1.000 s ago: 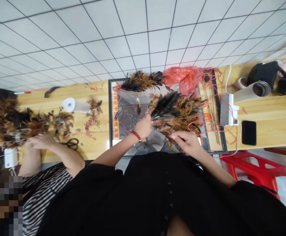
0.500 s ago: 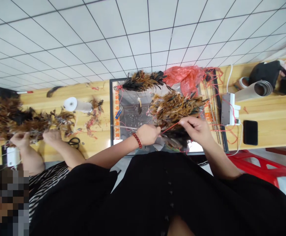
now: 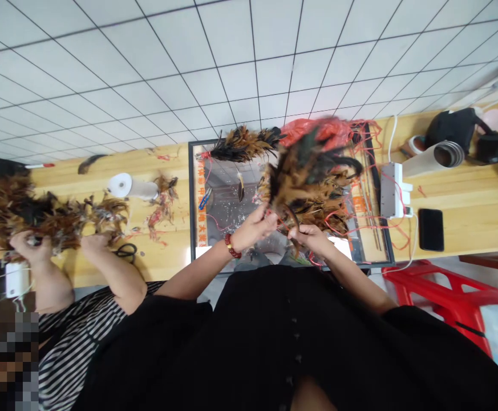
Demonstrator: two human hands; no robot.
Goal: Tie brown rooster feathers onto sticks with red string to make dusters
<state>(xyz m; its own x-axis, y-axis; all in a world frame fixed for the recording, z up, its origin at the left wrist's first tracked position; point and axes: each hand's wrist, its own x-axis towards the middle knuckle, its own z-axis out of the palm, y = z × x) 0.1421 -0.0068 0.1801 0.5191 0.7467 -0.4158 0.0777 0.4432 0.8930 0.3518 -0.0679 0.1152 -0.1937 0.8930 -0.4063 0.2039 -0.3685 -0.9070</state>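
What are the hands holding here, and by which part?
A brown-and-black feather bundle, gripped at its gathered base: the left hand and the right hand both close on the stem end, with the plumes fanning outward above them.

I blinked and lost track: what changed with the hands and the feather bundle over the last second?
The feather bundle swung up, blurred, in front of the red bag. The right hand came back in toward the left hand; both grip the bundle's base. A co-worker's hand shifted at their own feathers. The tray, white roll, scissors and phone stayed put.
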